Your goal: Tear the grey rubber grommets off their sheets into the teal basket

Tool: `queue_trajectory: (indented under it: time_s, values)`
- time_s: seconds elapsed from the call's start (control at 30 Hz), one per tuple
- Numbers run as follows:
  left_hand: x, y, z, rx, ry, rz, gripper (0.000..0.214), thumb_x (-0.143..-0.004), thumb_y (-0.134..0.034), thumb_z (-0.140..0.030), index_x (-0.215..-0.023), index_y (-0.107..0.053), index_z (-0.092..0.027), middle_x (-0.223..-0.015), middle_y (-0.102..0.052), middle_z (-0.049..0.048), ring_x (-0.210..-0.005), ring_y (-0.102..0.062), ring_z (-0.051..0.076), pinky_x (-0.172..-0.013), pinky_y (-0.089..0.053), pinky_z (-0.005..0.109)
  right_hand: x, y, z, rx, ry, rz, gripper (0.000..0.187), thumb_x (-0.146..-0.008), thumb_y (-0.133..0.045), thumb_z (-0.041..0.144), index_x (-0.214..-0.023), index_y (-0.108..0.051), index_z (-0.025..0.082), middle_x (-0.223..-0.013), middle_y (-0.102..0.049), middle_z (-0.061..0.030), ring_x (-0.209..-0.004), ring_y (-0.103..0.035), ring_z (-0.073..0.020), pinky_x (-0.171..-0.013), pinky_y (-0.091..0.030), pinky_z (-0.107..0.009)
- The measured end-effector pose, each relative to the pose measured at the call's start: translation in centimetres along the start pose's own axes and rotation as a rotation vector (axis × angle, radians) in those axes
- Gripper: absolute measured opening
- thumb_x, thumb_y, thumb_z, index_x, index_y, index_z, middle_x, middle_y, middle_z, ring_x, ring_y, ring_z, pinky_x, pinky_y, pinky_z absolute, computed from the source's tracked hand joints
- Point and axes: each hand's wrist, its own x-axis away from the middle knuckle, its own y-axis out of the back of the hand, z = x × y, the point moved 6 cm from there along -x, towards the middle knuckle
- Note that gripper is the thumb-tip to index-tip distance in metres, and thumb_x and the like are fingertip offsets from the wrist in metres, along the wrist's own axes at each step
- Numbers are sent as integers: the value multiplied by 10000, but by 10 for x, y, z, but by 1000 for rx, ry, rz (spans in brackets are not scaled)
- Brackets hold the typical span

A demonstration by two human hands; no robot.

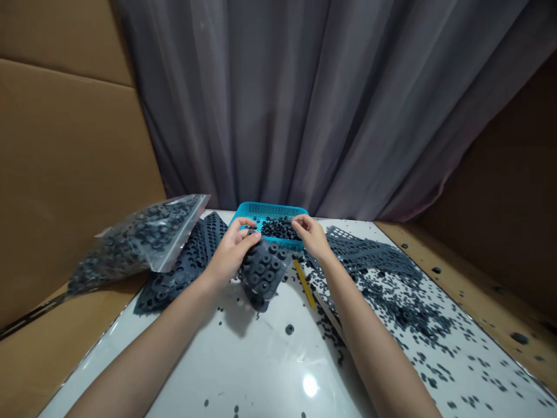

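Note:
My left hand (231, 251) is closed on the upper edge of a dark rubber sheet (264, 271) studded with round rings; the sheet hangs bent over the white table (261, 360). My right hand (310, 233) hovers over the near rim of a blue plastic basket (270, 210), with its fingers pinched together. What they hold is too small to make out. The basket contains several small black rubber rings (278, 227).
A clear zip bag (139, 241) full of dark rings lies at the left on stacked rubber sheets (183, 270). Punched-out sheet webs (369, 252) and scattered scraps cover the right side. A yellow stick (304, 284) lies by my right forearm. Cardboard walls and a grey curtain enclose the table.

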Motion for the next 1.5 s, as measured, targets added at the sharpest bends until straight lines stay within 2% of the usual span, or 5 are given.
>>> queue_trajectory:
  time_s: [0.17,0.53,0.87,1.1,1.5]
  values:
    - [3,-2,-5,-289,-85,29,300,-776,-582,-270,-1019,-409,-236,-703,-566,-45,-600,-539,108,-573,-396,210,1,7,-18,199,-15,-37,293,-696,-622,346,-946,-635,194,-1086,-562,-126,-1069,-401,-345,-912,-259,-521]
    - [16,-19,-20,-724,-241,139,409,-786,-565,-235,-1160,-401,-216,-569,-385,-89,-517,-335,93,-519,-241,221,49,-8,118,417,483,403,153,-854,-507,299,-754,-490,184,-742,-541,-26,-715,-462,-160,-668,-333,-284]
    - [13,-19,-12,41,15,391,373,-803,-590,-264,-1143,-436,-251,-846,-580,1,-657,-552,108,-616,-426,219,46,-24,109,-322,234,413,312,-873,-454,404,-647,-459,190,-629,-421,16,-598,-373,-122,-580,-294,-252]
    - [7,-16,-6,399,-45,224,397,-722,-679,-175,-1036,-451,-255,-869,-561,-20,-686,-588,83,-633,-475,186,52,-60,86,-1047,-254,192,385,-653,-676,508,-677,-459,190,-618,-372,42,-538,-325,-88,-503,-275,-207]
    - [7,-10,-13,154,-111,273,308,-731,-675,-272,-960,-471,-238,-799,-543,-21,-602,-525,84,-571,-439,195,16,-35,45,-904,-120,16,311,-849,-430,449,-654,-342,224,-567,-274,53,-463,-270,-105,-468,-322,-234]
